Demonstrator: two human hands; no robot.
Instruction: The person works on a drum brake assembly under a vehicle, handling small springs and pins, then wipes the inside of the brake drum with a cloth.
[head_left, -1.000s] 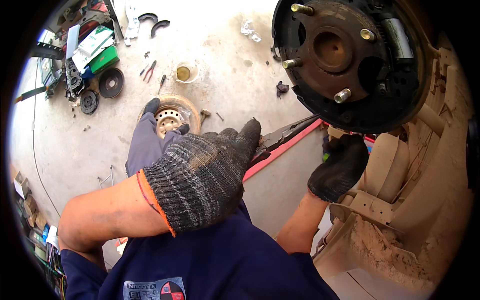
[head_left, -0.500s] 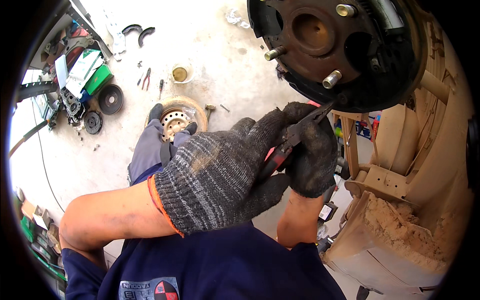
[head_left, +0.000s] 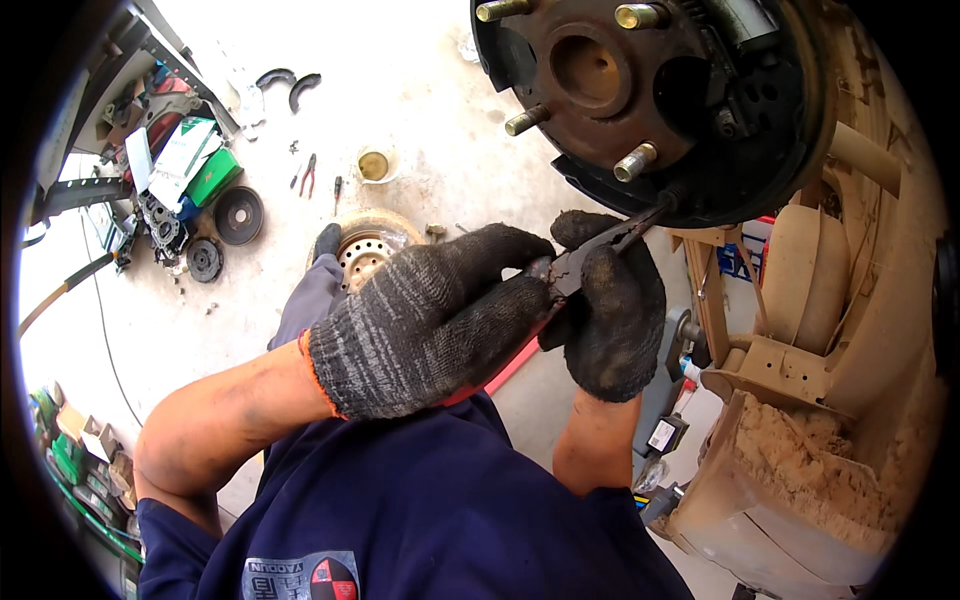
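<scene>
Both my hands wear dark knitted gloves. My left hand (head_left: 420, 330) is closed on red-handled pliers (head_left: 580, 265), its fingers near the pivot. My right hand (head_left: 612, 330) wraps round the same pliers from the right, thumb over the metal. The pliers angle up to the lower rim of a brake backing plate (head_left: 760, 180), their tips at a small dark fitting there. A rusty hub (head_left: 600, 85) with protruding studs sits on the plate at upper right, with a silver cylinder (head_left: 743, 25) beside it.
Beyond my legs lie a wheel (head_left: 365, 255), a hammer (head_left: 436, 232), loose pliers (head_left: 310, 175), a container of liquid (head_left: 372, 165) and curved brake shoes (head_left: 300, 90). Parts and boxes (head_left: 210, 180) pile at left. Dusty vehicle bodywork (head_left: 790, 380) fills the right side.
My right hand has come across to join my left on the pliers, whose tips have risen to the backing plate. The hub has shifted leftwards in the picture.
</scene>
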